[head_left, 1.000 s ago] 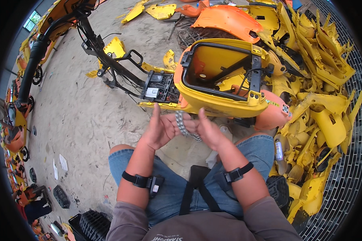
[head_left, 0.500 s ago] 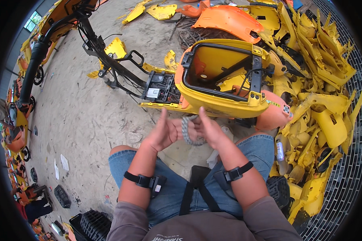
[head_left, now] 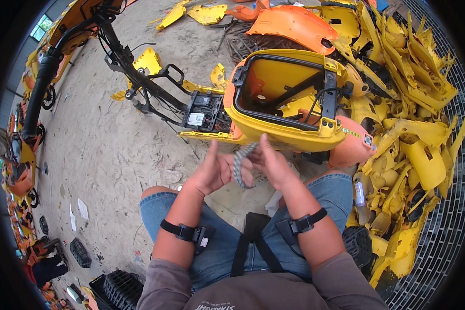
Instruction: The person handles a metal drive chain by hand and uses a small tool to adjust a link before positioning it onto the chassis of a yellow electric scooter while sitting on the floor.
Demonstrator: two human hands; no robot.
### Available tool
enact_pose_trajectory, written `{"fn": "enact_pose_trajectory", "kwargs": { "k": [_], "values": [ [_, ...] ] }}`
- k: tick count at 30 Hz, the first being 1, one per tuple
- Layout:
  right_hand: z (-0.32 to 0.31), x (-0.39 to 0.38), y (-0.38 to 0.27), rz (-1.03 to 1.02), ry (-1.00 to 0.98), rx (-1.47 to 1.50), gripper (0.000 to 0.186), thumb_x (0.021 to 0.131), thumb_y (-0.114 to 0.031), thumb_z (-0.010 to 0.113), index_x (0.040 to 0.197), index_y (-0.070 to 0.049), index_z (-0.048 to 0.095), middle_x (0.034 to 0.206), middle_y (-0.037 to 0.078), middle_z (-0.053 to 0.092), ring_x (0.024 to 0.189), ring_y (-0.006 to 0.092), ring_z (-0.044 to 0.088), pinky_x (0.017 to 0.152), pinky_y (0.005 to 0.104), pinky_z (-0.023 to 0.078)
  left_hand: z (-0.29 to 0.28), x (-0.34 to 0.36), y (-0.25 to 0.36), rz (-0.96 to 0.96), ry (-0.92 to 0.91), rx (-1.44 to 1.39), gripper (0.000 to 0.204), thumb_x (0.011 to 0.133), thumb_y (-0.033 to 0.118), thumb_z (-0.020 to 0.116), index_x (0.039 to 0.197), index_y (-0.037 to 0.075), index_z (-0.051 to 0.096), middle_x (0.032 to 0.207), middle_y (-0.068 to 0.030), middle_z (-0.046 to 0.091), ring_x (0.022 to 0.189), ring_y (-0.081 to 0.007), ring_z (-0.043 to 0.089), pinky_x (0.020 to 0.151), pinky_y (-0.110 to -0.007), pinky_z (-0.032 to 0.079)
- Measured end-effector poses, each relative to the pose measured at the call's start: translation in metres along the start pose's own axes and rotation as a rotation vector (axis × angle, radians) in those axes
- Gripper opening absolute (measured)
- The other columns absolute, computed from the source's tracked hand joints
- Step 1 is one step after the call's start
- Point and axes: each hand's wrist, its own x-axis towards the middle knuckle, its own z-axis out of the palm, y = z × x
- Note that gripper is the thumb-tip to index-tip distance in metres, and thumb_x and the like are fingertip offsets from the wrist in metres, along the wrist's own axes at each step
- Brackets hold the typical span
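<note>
Between my hands, in front of my lap, is a curved grey-and-white band (head_left: 238, 169) with a braided look. My right hand (head_left: 275, 164) has its thumb raised, and its motion-smeared fingers are curled at the band. Opposite it, my left hand (head_left: 210, 171) has its thumb up and its fingers apart, reaching toward the band without a visible grip. Just beyond both hands lies a partly stripped scooter frame with a yellow rear body shell (head_left: 289, 135), open at the top. Its electronics tray (head_left: 204, 111) is exposed on the left.
Yellow plastic panels (head_left: 423, 160) lie heaped on the right, with a clear bottle (head_left: 359, 194) at the near edge. An orange panel (head_left: 289, 28) lies behind the shell. The scooter's black steering column (head_left: 121, 51) rises at upper left. Black crates (head_left: 120, 289) stand at lower left.
The band has turned and looks narrower, shifted slightly left. My right hand has moved a little right and up; my left has barely moved. The scooter frame stays in place.
</note>
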Motion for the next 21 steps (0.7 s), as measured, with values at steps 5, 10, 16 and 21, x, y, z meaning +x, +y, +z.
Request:
{"fn": "enact_pose_trajectory", "kwargs": {
  "k": [5, 10, 16, 21],
  "values": [
    [-0.003, -0.005, 0.007, 0.187, -0.468, 0.007, 0.096, 0.095, -0.077, 0.016, 0.118, 0.004, 0.063, 0.111, 0.016, 0.069, 0.106, 0.0254, 0.067, 0.097, 0.0372, 0.049, -0.011, 0.006, 0.016, 0.21, 0.454, 0.077, 0.1, 0.096, 0.075, 0.011, 0.129, -0.008, 0.054, 0.119, -0.0225, 0.067, 0.114, -0.0319, 0.064, 0.102, -0.041, 0.047],
    [0.004, -0.003, -0.012, -0.107, -0.218, 0.445, 0.097, 0.096, -0.076, 0.015, 0.13, 0.006, 0.056, 0.121, 0.019, 0.066, 0.117, 0.0292, 0.061, 0.104, 0.0425, 0.043, 0.015, 0.01, 0.0, -0.026, 0.36, 0.425, 0.109, 0.09, 0.082, 0.006, 0.12, -0.007, 0.061, 0.11, -0.0205, 0.07, 0.106, -0.0295, 0.067, 0.095, -0.036, 0.046],
    [-0.002, -0.002, -0.005, 0.074, -0.063, -0.059, 0.095, 0.096, -0.075, 0.019, 0.13, 0.005, 0.057, 0.12, 0.016, 0.067, 0.116, 0.0243, 0.061, 0.104, 0.0387, 0.043, -0.003, 0.0, 0.001, 0.074, -0.15, -0.043, 0.113, 0.087, 0.085, 0.005, 0.12, -0.007, 0.061, 0.113, -0.0238, 0.069, 0.103, -0.0333, 0.068, 0.101, -0.042, 0.047],
    [-0.007, -0.006, 0.003, 0.064, -0.533, 0.085, 0.099, 0.095, -0.076, 0.013, 0.132, 0.006, 0.055, 0.123, 0.02, 0.065, 0.118, 0.0277, 0.06, 0.108, 0.0403, 0.041, -0.002, 0.006, 0.021, 0.22, 0.463, 0.087, 0.106, 0.092, 0.079, 0.004, 0.129, -0.006, 0.055, 0.123, -0.0223, 0.065, 0.115, -0.032, 0.063, 0.108, -0.041, 0.043]
  ]
}}
